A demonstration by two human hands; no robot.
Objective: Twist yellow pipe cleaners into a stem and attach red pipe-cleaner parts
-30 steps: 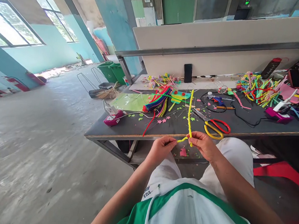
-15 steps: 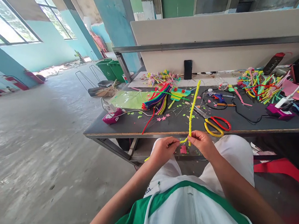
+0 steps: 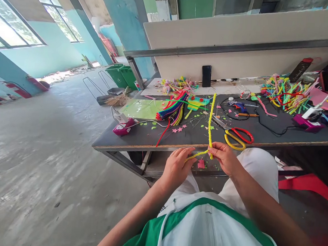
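Between my hands is a yellow pipe cleaner (image 3: 210, 120). Its thick, twisted-looking length stands upright, and a thinner strand runs left from near its lower end. My right hand (image 3: 222, 156) pinches it close to the bottom. The thin strand passes into my left hand (image 3: 178, 164), closed around it with the fingers partly hiding it. Both hands are above my lap, just off the table's front edge. Scissors (image 3: 237, 138) with one red and one yellow handle lie on the table beyond my right hand. A bundle of coloured pipe cleaners (image 3: 175, 107) lies beyond my left hand.
On the dark table (image 3: 140, 141) are a blue glue gun (image 3: 241, 108), a purple power strip (image 3: 123, 127), another purple one (image 3: 308, 123) at right and scattered star-shaped scraps. A phone (image 3: 206, 76) leans on the back panel. A colourful heap of pipe-cleaner pieces (image 3: 286, 94) sits at back right.
My left hand has rolled over and shifted slightly left, with more of the thin strand showing between the hands. The upright length has dropped a little, its top leaning slightly left.
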